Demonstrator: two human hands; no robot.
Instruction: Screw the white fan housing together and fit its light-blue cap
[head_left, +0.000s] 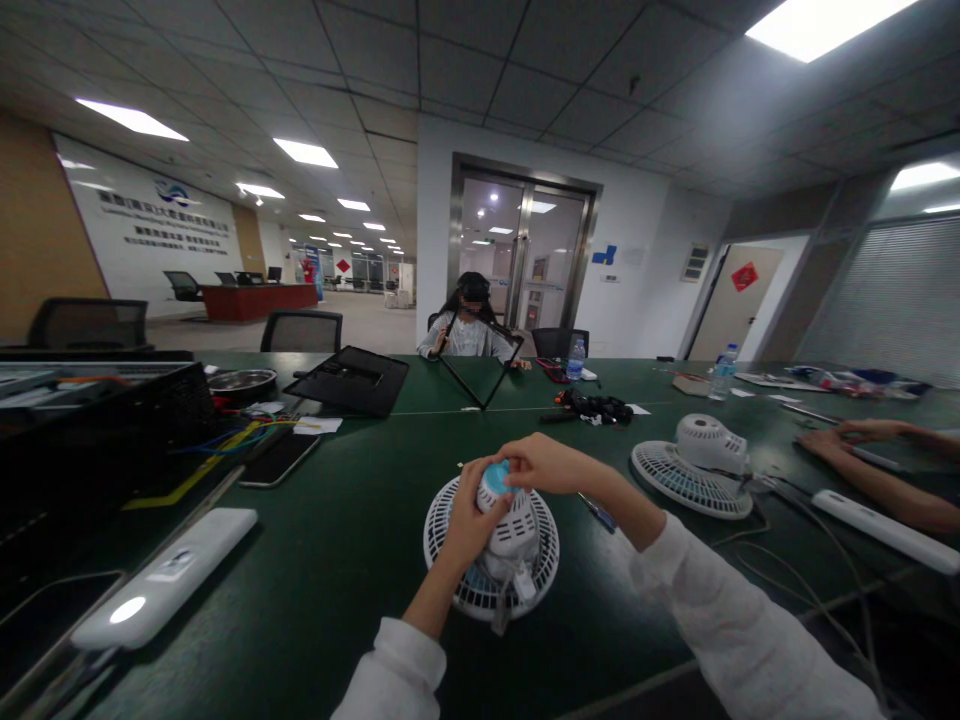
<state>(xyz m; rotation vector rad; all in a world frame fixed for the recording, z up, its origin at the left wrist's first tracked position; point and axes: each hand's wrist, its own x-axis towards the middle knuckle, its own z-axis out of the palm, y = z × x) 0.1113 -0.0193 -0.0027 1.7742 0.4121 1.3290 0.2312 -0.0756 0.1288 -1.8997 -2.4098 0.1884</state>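
A: Where's the fan?

B: White fan [438, 572], lower centre of the frame, lying on the green table [360, 575]. Grille underneath, motor housing [514, 535] on top, blue cap [496, 477] at the housing's upper end.

A: Hands?

B: Left hand [471, 515] clamped round the housing just below the cap, thumb on the right side. Right hand [536, 465] comes in from the right, fingertips together on the cap's edge. Grip force: can't tell.

A: How should the cap work be done?

B: My read: left hand braces the housing, right hand does the fine work. Pressure should go along the cap's own axis, evenly round the rim; a sideways pull would likely rock the whole fan on its grille. Left fingers are best placed clear of the rim. If it binds, re-seat the fingertips rather than force it.

A: Which way does it point?

B: Grille side faces down into the table. Housing's long axis tilts in frame: cap end to the upper left, bracket [523, 582] end to the lower right. Grille is round, so no long axis there.

A: Nearby?

B: Slim tool [598, 512] just right of the grille; second fan [690, 480] well apart, right of frame.
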